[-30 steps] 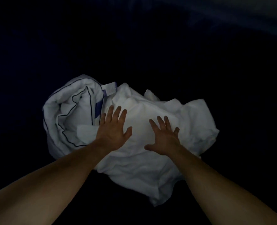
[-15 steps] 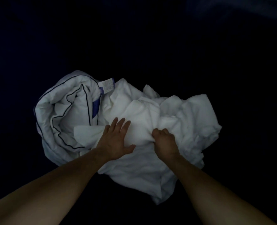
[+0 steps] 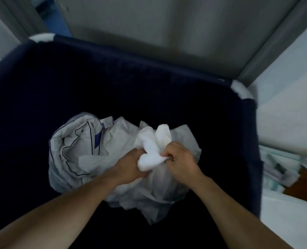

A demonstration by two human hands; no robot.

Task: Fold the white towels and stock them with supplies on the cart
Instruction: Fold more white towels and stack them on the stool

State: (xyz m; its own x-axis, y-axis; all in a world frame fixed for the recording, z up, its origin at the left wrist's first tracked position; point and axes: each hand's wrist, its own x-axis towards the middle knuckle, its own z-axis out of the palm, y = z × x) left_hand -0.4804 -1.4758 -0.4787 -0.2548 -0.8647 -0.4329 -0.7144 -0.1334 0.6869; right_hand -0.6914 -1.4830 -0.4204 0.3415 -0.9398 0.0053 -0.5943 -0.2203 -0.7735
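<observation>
Gripping white towels [image 3: 154,150], both hands [image 3: 129,166] [image 3: 182,159] sit inside the navy bin [image 3: 131,56].

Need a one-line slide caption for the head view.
Left hand and right hand hold a bunched white towel above crumpled linens inside a navy bin.

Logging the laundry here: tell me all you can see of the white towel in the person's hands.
The white towel is thick, soft-looking cloth, bunched into rounded lobes, not yet folded. The left hand and right hand each grip it from one side, over crumpled white linen in the dark blue bin.
</observation>
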